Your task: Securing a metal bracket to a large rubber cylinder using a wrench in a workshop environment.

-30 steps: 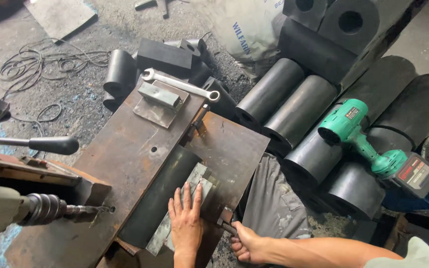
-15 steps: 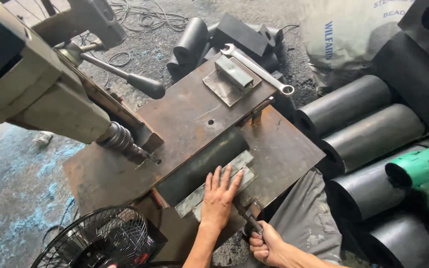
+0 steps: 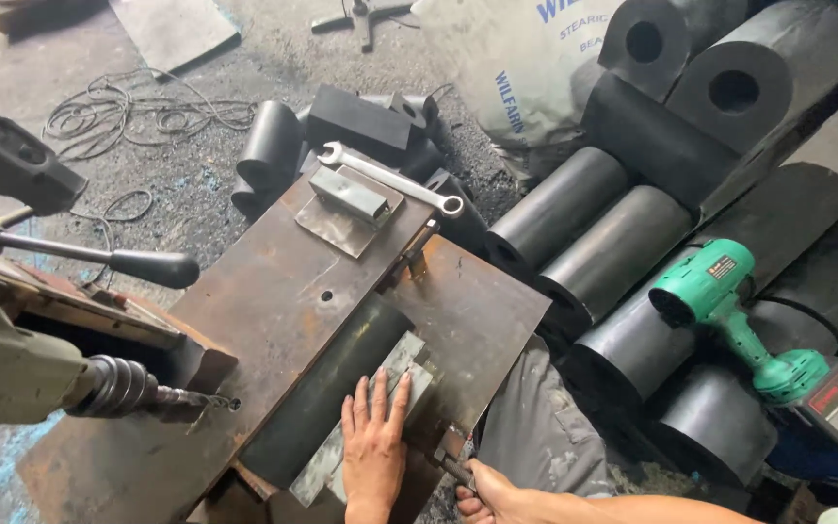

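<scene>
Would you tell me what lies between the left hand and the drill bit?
In the head view, a black cylinder lying in the plate's groove lies between the left hand and the drill bit.
</scene>
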